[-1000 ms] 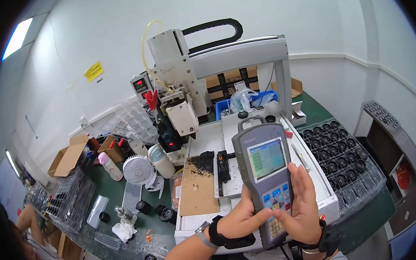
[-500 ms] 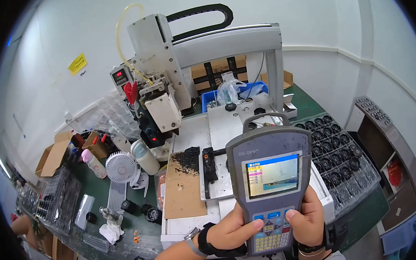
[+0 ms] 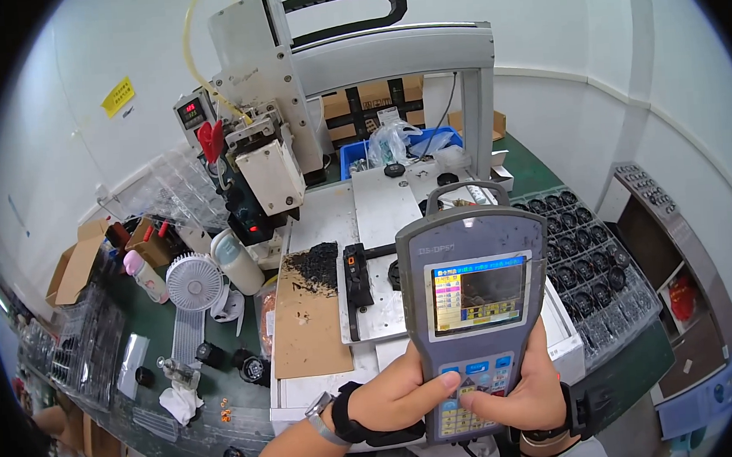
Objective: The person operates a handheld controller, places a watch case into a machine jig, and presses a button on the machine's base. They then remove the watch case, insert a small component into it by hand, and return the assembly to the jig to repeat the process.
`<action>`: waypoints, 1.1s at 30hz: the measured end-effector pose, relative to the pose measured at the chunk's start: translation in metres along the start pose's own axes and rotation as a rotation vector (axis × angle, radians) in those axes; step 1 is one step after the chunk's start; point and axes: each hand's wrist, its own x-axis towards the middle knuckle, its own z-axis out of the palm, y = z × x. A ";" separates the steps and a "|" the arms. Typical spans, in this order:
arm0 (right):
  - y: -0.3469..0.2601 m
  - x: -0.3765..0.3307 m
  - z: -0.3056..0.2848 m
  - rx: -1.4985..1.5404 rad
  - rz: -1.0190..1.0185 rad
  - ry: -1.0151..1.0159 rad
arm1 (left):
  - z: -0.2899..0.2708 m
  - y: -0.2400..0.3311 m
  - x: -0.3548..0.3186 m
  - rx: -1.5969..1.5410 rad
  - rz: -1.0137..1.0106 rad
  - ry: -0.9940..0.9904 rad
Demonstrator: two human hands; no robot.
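- The grey handheld controller (image 3: 474, 306) stood upright at the lower centre of the view, held between the 2 hands in front of the gantry machine (image 3: 324, 89).
- The left hand (image 3: 397, 394) was wrapped around the controller's lower left edge, its thumb resting on the keypad.
- The right hand (image 3: 519, 395) gripped the lower right edge, its thumb also lying on the keys.
- The controller's colour screen (image 3: 479, 295) was lit, above both thumbs.
- Behind the controller lay the machine's white bed (image 3: 365, 220), with a brown cardboard sheet (image 3: 309, 320) to its left.
- A small white fan (image 3: 193, 283) stood further left on the green table (image 3: 158, 325).
- Trays of black round parts (image 3: 590, 257) sat to the right.
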 end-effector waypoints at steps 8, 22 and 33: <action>-0.013 -0.017 0.004 -0.181 0.021 0.154 | 0.002 -0.002 0.011 0.115 0.125 -0.120; 0.009 0.003 -0.036 -0.613 -0.865 -0.221 | -0.008 -0.016 0.012 -0.059 0.023 -0.160; 0.020 0.022 -0.071 -0.727 -1.482 -0.753 | -0.012 -0.005 0.013 -0.126 0.005 -0.127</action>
